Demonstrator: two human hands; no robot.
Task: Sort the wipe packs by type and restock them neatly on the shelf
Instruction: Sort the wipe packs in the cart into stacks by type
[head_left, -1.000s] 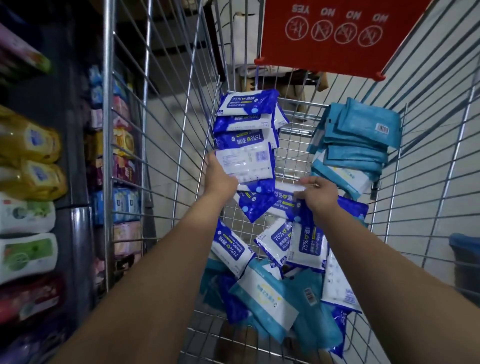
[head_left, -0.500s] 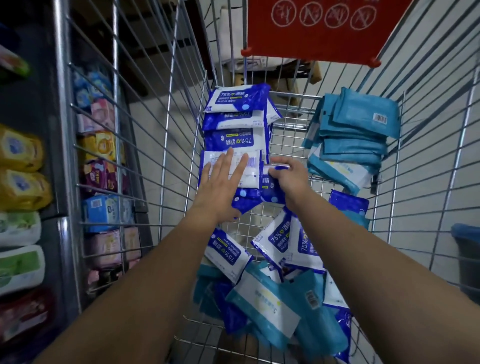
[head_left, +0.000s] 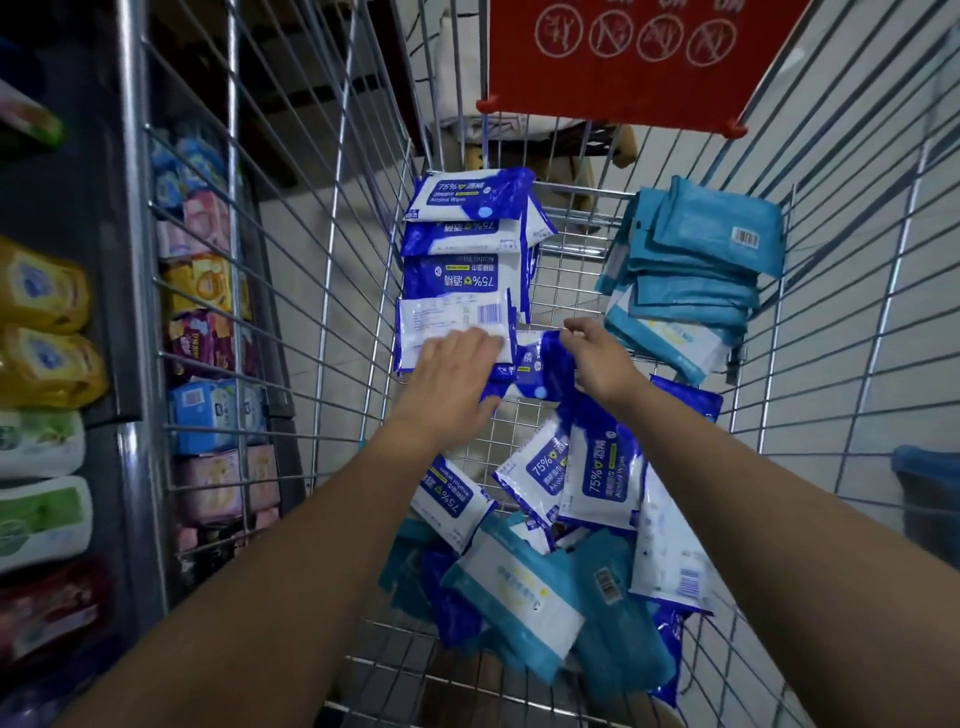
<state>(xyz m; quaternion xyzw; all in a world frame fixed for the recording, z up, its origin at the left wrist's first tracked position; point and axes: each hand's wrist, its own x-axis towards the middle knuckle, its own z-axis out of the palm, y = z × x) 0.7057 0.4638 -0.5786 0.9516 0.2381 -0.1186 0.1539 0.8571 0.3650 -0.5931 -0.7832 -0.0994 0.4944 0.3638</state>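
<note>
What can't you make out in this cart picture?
Head view only.
Left hand: fingertips motion-blurred on the white-backed pack.
Right hand: its own back hides whether it grips the dark blue pack.
Red sign: top cut off by the frame edge.
Shelf packs, left: print blurred.

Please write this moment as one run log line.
phase: sorting in cart | left hand: presses blue stack | right hand: grips blue pack | teal stack: far right

Blue alcohol wipe packs (head_left: 462, 270) stacked left, teal packs (head_left: 691, 270) right, seemingly mixed heap (head_left: 561, 551) nearest
</note>
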